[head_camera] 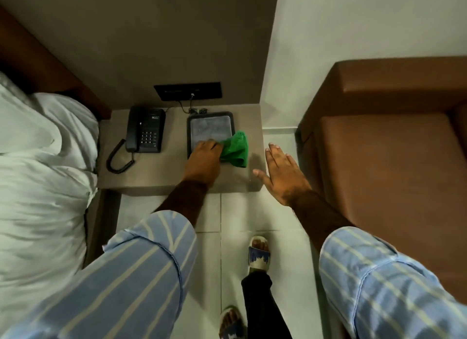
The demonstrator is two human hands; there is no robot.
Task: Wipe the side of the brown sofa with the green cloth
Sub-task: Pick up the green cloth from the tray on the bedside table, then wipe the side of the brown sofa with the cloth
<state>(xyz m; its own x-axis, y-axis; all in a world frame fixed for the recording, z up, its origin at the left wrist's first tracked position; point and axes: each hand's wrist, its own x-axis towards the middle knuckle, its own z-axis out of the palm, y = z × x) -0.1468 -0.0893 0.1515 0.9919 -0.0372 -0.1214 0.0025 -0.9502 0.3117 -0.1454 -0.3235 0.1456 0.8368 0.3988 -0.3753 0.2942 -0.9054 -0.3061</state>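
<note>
The green cloth (235, 149) lies bunched on the right edge of a black tray (230, 116) on the bedside table. My left hand (205, 159) is closed on the cloth's left end. My right hand (281, 173) hovers flat with fingers spread just past the table's right edge, holding nothing. The brown sofa (389, 146) stands at the right, its side panel (307, 136) facing the table across a narrow gap.
A black telephone (145, 129) with a coiled cord sits on the grey bedside table (171, 172). A bed with white bedding (43, 167) fills the left. A black wall socket panel (188, 91) is above the table. My sandalled feet (259, 254) stand on pale floor tiles.
</note>
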